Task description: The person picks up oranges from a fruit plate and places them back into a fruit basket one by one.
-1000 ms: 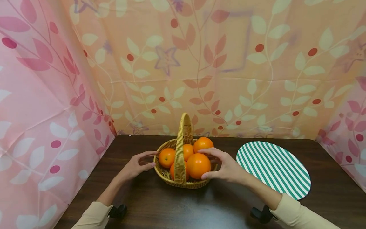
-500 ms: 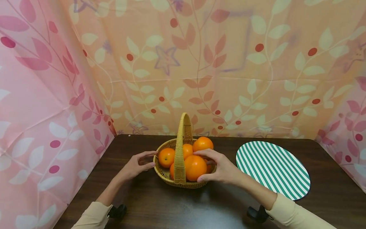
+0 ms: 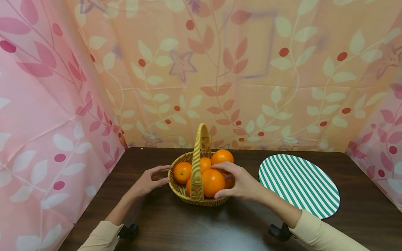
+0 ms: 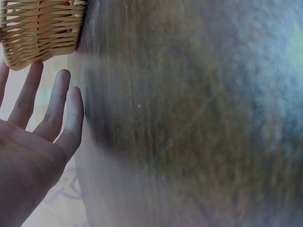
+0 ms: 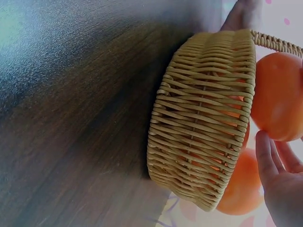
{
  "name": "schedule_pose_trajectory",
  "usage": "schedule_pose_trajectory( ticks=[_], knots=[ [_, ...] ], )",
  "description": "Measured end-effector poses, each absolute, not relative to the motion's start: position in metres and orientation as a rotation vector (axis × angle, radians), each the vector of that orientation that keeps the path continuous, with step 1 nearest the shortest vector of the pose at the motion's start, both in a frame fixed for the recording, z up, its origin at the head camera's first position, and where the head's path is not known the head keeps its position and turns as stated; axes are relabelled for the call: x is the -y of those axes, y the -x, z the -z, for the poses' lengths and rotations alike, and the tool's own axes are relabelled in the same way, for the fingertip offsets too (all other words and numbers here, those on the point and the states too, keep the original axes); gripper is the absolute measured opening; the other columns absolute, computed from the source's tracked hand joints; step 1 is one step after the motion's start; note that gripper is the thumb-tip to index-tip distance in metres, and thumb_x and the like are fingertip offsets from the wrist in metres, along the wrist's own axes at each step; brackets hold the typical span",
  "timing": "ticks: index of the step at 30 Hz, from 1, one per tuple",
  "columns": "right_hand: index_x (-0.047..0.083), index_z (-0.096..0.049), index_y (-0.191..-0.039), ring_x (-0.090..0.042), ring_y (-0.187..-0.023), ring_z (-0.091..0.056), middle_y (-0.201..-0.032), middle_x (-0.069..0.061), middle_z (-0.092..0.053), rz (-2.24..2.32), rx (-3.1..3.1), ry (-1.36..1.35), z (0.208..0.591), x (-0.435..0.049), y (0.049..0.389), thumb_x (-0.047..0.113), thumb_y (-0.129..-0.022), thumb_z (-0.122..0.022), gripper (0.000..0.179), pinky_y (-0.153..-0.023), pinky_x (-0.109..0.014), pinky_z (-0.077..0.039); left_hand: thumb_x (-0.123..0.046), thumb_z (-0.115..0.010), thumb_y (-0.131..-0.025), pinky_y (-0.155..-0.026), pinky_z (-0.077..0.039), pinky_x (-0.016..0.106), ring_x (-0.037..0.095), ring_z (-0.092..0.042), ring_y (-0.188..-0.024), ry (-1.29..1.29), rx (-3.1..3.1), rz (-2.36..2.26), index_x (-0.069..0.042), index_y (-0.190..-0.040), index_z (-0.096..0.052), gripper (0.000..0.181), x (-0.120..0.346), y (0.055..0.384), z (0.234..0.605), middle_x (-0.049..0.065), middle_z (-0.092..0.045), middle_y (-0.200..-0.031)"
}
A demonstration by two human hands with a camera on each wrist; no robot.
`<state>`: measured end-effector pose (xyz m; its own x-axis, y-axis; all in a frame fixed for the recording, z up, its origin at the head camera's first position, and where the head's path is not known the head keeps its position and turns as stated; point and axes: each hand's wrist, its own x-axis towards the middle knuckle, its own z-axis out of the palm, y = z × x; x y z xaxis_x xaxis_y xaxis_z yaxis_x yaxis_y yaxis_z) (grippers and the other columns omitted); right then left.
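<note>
A wicker basket point(image 3: 196, 181) with a tall arched handle holds several oranges. My right hand point(image 3: 242, 181) grips a large orange point(image 3: 213, 183) at the front right of the basket, thumb in front and fingers behind. In the right wrist view, fingertips point(image 5: 263, 137) touch this orange point(image 5: 279, 94), which sits above the rim. Another orange point(image 3: 228, 179) is partly hidden behind the right hand. My left hand point(image 3: 149, 181) touches the basket's left rim with fingers and thumb apart. The left wrist view has those fingers point(image 4: 57, 101) extended against the woven side point(image 4: 42, 33).
An oval green-and-white striped mat point(image 3: 298, 184) lies to the right on the dark wooden table point(image 3: 201, 226). Patterned cloth point(image 3: 220, 69) hangs behind the table and along both sides. The basket handle point(image 3: 197, 167) arches up just left of the gripped orange.
My right hand has moved slightly left with the gripped orange, bringing it closer to the basket handle. The orange behind that hand shows more. The left hand stays at the rim.
</note>
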<state>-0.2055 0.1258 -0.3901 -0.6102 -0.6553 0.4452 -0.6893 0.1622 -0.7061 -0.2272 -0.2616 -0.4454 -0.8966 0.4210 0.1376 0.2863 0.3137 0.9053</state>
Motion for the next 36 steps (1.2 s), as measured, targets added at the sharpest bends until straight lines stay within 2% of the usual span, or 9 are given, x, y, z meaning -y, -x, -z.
schedule_pose_trajectory(
  ticks=[6,13,17,20,24,28,31,36],
  knots=[
    [0.005,-0.054,-0.142,-0.025,-0.117,-0.058,-0.136,-0.011,-0.056,-1.434,2.369,-1.400,0.389,-0.130,0.206,0.019,-0.075,-0.093,0.079,-0.088,-0.042,-0.056,-0.014,-0.070,-0.099,-0.083,-0.057,0.047,0.034,-0.066,-0.107,-0.645,-2.452,-1.627,-0.004,-0.144,-0.055,0.049,0.262,0.229,0.446,0.022,-0.056,-0.139],
    [0.000,-0.050,-0.144,-0.040,-0.119,-0.055,-0.136,-0.021,-0.053,-1.552,2.337,-1.403,0.384,-0.148,0.208,0.011,-0.076,-0.092,0.081,-0.089,-0.047,-0.055,-0.015,-0.070,-0.099,-0.084,-0.057,0.048,0.035,-0.067,-0.107,-0.645,-2.458,-1.613,-0.006,-0.145,-0.055,0.049,0.263,0.229,0.446,0.021,-0.056,-0.140],
    [0.000,-0.049,-0.144,-0.037,-0.118,-0.056,-0.136,-0.019,-0.053,-1.580,2.346,-1.363,0.378,-0.165,0.207,0.009,-0.077,-0.091,0.079,-0.090,-0.050,-0.054,-0.014,-0.071,-0.098,-0.083,-0.058,0.044,0.034,-0.067,-0.106,-0.644,-2.454,-1.622,-0.005,-0.144,-0.056,0.049,0.263,0.229,0.447,0.020,-0.057,-0.140],
    [0.004,-0.054,-0.141,-0.031,-0.115,-0.060,-0.133,-0.013,-0.058,-1.542,2.356,-1.296,0.375,-0.181,0.207,0.004,-0.079,-0.088,0.070,-0.090,-0.046,-0.054,-0.015,-0.071,-0.098,-0.083,-0.058,0.041,0.034,-0.067,-0.106,-0.642,-2.451,-1.622,-0.006,-0.144,-0.056,0.049,0.262,0.228,0.448,0.020,-0.057,-0.140],
    [0.011,-0.065,-0.129,-0.023,-0.101,-0.067,-0.118,-0.004,-0.067,-1.457,2.365,-1.188,0.376,-0.206,0.206,-0.001,-0.085,-0.081,0.048,-0.085,-0.036,-0.056,-0.016,-0.070,-0.099,-0.082,-0.058,0.041,0.035,-0.066,-0.108,-0.656,-2.458,-1.617,-0.007,-0.144,-0.056,0.049,0.260,0.229,0.447,0.020,-0.057,-0.140],
    [0.015,-0.070,-0.118,-0.018,-0.091,-0.069,-0.106,0.001,-0.070,-1.434,2.422,-1.056,0.387,-0.231,0.202,0.004,-0.090,-0.078,0.031,-0.079,-0.030,-0.057,-0.015,-0.070,-0.098,-0.083,-0.057,0.038,0.038,-0.064,-0.110,-0.673,-2.474,-1.607,-0.007,-0.144,-0.057,0.048,0.259,0.230,0.446,0.019,-0.058,-0.139],
    [0.015,-0.071,-0.114,-0.017,-0.089,-0.069,-0.103,0.000,-0.071,-1.423,2.464,-0.984,0.396,-0.247,0.198,0.005,-0.091,-0.077,0.026,-0.078,-0.029,-0.057,-0.014,-0.069,-0.099,-0.085,-0.056,0.036,0.038,-0.064,-0.112,-0.701,-2.480,-1.589,-0.005,-0.145,-0.054,0.048,0.258,0.227,0.443,0.020,-0.057,-0.140],
    [0.013,-0.072,-0.112,-0.018,-0.088,-0.070,-0.101,-0.004,-0.072,-1.366,2.477,-0.915,0.405,-0.270,0.191,0.002,-0.092,-0.075,0.023,-0.076,-0.027,-0.057,-0.014,-0.065,-0.102,-0.086,-0.057,0.044,0.039,-0.066,-0.109,-0.750,-2.569,-1.545,-0.007,-0.148,-0.048,0.049,0.258,0.213,0.432,0.024,-0.055,-0.138]
  ],
)
